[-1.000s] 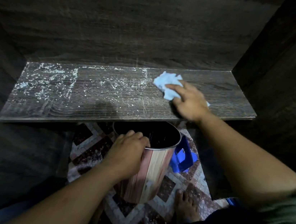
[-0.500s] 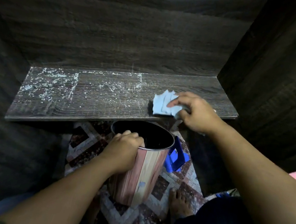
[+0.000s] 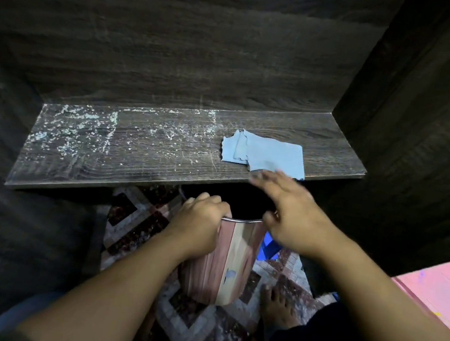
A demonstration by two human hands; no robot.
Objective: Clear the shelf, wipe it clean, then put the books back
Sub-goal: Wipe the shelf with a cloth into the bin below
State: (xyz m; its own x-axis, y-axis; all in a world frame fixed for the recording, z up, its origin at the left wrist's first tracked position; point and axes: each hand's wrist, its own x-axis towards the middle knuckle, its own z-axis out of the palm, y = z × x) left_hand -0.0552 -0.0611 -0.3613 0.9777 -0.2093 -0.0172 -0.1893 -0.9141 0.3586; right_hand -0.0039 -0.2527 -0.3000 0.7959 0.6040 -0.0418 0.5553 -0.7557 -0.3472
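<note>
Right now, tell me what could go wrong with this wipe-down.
1. The cloth lies at the front edge of the shelf; the right hand could knock it into the bin.
2. The white specks lie left of the bin, which the left hand grips; swept forward there, they could miss it.

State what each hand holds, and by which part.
Left hand grips the bin by its near rim. Right hand holds nothing, fingers straight; the cloth lies on the shelf.

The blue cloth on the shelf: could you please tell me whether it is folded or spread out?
Loosely folded: the blue cloth lies flat on the shelf, with overlapping layers showing along its left edge.
</note>
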